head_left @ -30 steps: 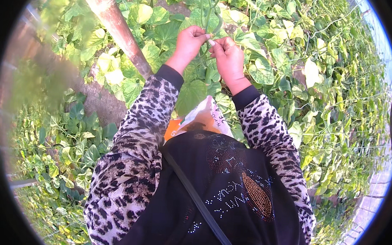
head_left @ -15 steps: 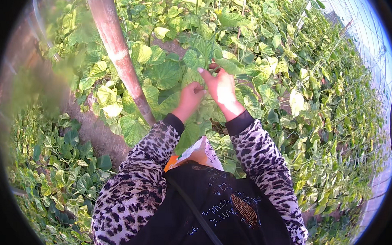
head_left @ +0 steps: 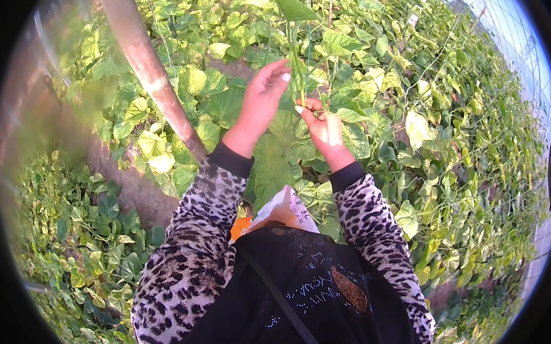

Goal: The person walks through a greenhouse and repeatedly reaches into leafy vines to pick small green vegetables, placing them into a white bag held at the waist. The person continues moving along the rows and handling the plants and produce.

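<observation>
We note a brown post (head_left: 147, 70) at far left. Left hand (head_left: 261, 102) open, fingers spread, beside the green stem (head_left: 296, 63); right hand (head_left: 323, 126) pinches that stem low down. Tending step underway, we judge; next calls for a steady left-hand grip.
</observation>
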`<state>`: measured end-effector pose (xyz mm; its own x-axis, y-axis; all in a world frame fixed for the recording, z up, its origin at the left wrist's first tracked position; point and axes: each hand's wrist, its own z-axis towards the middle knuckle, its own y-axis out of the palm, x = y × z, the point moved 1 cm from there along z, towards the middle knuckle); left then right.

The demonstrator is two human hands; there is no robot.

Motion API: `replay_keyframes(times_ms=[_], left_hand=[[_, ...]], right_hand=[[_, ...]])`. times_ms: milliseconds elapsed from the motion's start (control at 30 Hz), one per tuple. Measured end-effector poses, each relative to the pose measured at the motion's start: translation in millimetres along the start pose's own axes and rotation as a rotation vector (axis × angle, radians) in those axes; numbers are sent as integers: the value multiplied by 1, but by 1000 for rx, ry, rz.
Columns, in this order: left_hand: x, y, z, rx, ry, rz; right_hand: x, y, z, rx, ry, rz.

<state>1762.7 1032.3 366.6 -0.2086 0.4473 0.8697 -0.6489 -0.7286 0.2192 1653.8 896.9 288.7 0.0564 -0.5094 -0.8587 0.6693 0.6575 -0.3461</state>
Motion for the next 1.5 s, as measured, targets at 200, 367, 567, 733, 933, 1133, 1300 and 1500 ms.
replay_keyframes(times_ms=[200, 367, 567, 733, 933, 1133, 1300, 1500], left_hand=[[37, 18, 32, -153, 1, -24], [25, -4, 10, 29, 37, 15], [-4, -24, -31, 66, -83, -15], [-42, -16, -78, -81, -231, -48], [-93, 5, -144, -485, -10, 276], [-116, 96, -167, -735, -179, 139], [-150, 169, -161, -820, -382, -9], [-146, 247, -166, -1018, -355, -97]], right_hand=[[-16, -11, -5, -78, -60, -95], [-41, -15, -13, -200, 38, -392], [-30, -8, -37, -207, -38, -381], [52, -5, -78, -153, -11, -91], [112, -52, -140, -343, 11, -703], [148, -117, -216, -279, 202, -783], [137, -203, -261, -129, 330, -287], [58, -313, -286, 617, 499, -54]])
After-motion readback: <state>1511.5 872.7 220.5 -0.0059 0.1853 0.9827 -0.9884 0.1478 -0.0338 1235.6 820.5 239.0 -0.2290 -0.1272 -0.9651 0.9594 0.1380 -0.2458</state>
